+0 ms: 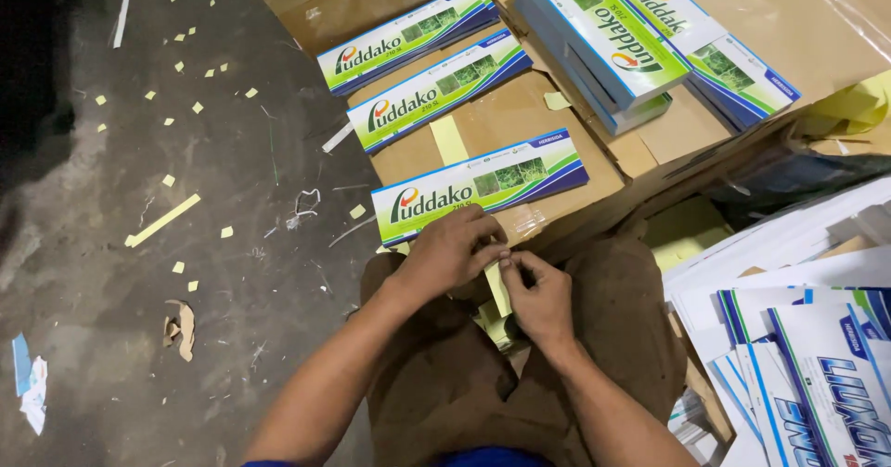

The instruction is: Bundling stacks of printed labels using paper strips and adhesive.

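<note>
Brown trousers (445, 374) fill the bottom of the view, with both bare forearms reaching forward over the knees. Just above the knees the left hand (445, 249) and the right hand (538, 295) meet, fingertips touching. Both are pinched narrowly on a thin yellow strip (498, 291) that hangs down between them; the left hand grips its top end and the right hand holds it just below. Right in front of the hands lies a flattened white, green and blue carton (478, 186), resting on a sheet of brown cardboard (520, 114), its near edge almost under the left knuckles. Two more flat cartons (422, 63) of the same kind lie further off on the cardboard, one behind the other. Beyond them to the right sits a thick stack of cartons (603, 35). At the right edge, beside the right arm, is a loose pile of white and blue printed sheets (817, 356). Small yellow scraps (162, 221) are scattered over the dark concrete floor (139, 337) on the left.
</note>
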